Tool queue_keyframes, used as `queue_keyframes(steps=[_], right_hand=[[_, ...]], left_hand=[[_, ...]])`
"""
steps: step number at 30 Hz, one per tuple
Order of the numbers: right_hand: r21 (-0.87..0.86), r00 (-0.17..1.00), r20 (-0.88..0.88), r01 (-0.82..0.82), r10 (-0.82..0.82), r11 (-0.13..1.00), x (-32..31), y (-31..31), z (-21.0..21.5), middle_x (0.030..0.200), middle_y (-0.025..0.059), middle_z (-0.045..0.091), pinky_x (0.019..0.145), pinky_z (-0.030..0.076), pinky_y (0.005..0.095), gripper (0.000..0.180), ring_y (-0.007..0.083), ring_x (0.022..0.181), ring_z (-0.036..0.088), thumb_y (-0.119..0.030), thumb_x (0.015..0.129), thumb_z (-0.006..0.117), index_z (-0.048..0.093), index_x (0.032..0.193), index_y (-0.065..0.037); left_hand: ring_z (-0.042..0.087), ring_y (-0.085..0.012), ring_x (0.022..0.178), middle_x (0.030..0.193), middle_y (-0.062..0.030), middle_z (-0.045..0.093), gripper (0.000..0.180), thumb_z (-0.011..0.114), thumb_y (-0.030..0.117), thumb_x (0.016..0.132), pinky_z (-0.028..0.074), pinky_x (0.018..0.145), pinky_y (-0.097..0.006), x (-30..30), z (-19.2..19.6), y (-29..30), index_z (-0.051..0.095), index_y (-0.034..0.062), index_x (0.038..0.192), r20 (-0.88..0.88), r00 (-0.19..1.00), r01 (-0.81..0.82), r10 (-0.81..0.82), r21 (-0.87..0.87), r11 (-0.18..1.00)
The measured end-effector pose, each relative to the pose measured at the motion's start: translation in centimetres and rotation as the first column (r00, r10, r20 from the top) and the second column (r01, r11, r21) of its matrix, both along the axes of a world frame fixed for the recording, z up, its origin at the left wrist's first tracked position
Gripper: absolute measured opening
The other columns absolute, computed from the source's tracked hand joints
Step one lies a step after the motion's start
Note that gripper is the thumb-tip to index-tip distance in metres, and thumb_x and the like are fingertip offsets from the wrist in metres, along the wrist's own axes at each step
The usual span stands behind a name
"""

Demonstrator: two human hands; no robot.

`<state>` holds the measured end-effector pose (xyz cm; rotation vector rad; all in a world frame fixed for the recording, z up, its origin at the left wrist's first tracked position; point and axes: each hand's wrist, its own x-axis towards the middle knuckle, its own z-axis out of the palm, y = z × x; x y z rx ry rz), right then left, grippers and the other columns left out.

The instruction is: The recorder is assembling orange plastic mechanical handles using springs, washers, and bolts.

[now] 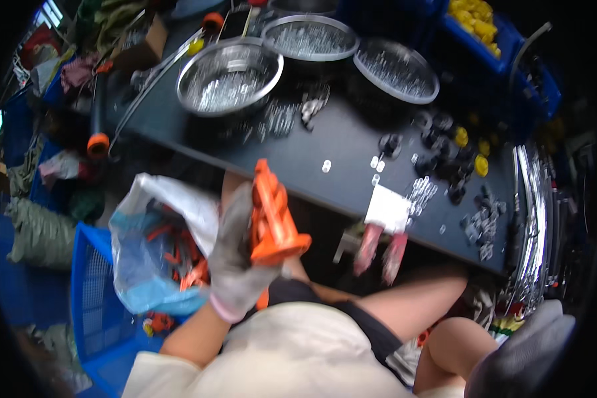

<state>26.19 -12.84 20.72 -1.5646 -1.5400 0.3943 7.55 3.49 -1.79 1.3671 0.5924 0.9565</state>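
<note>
My left hand (235, 255), in a grey work glove with a pinkish cuff, is closed around an orange plastic part (275, 219). This part has a flared, flange-like end at the bottom and a narrower top, and it is held above my lap, short of the table's front edge. Beside that hand, a clear and white plastic bag (132, 268) holds more orange and dark pieces. Far off at the lower right is my right hand (524, 351), also in a grey glove, blurred, with its fingers not readable. Nothing can be made out in it.
On the dark table (225, 142) stand metal bowls (231, 76) of small metal pieces. Black and yellow parts (451, 159) lie to the right, near a white plate (388, 209) with two red-wrapped handles (395, 257) over the front edge. A blue crate (89, 298) supports the bag.
</note>
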Motion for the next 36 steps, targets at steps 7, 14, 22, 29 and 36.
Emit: queue_keyframes(steps=[7,14,22,29,36], right_hand=[[0.325,0.923,-0.165,0.384,-0.348,0.864,1.7,-2.8,-8.8,0.058,-0.0043,0.051,0.039,0.036,0.0168,0.031,0.0022,0.042,0.045,-0.011,0.096,0.046,0.051,0.066,-0.003],[-0.228,0.992,0.091,0.109,-0.090,0.968,5.6,18.3,-17.1,0.096,0.0182,0.065,0.074,0.052,0.0396,0.023,0.0302,0.073,0.065,-0.018,0.089,0.057,0.066,0.102,0.000],[-0.638,0.841,-0.244,-0.514,0.483,0.574,-0.9,18.7,-16.5,0.088,0.0233,0.067,0.077,0.052,0.0412,0.064,0.0346,0.081,0.068,-0.056,0.093,0.046,0.063,0.106,0.004],[-0.544,0.680,-0.721,-0.435,-0.135,0.717,-2.8,16.1,-17.1,0.074,0.0010,0.058,0.053,0.042,0.0200,0.045,0.0039,0.059,0.050,-0.025,0.092,0.058,0.047,0.128,0.000],[-0.315,0.978,0.038,-0.183,0.205,0.931,-8.9,14.5,-19.4,0.089,0.0214,0.065,0.064,0.054,0.0444,0.056,0.0393,0.075,0.067,-0.016,0.082,0.065,0.041,0.131,-0.003]], left_hand=[[0.070,-0.0313,0.071,0.118,-0.0292,0.054,0.065,0.055,0.022,0.094,0.059,0.046,-0.029,-0.5,0.1,-1.5,0.020,-0.0006,0.144,0.245,0.960,-0.045,0.133,-0.335,0.941],[0.069,-0.0312,0.070,0.126,-0.0285,0.050,0.067,0.052,0.022,0.093,0.060,0.054,-0.029,-2.5,-2.2,-0.7,0.014,0.0046,0.146,0.335,0.940,0.132,0.064,-0.530,0.837],[0.068,-0.0417,0.081,0.124,-0.0303,0.051,0.061,0.050,0.021,0.095,0.063,0.056,-0.036,-2.7,-1.6,-0.2,0.022,0.0048,0.146,0.745,0.606,0.472,0.280,-0.620,0.627],[0.066,-0.0179,0.087,0.136,-0.0160,0.044,0.062,0.057,0.022,0.095,0.055,0.071,-0.024,-4.3,-1.2,3.5,0.026,0.0028,0.145,0.092,0.991,-0.055,0.094,-0.352,0.934],[0.030,-0.0405,0.138,0.148,-0.0311,0.025,0.083,0.049,0.042,0.096,0.022,0.113,-0.048,-4.7,-0.7,0.2,0.004,0.0010,0.153,-0.439,0.829,-0.105,0.347,0.486,0.867]])
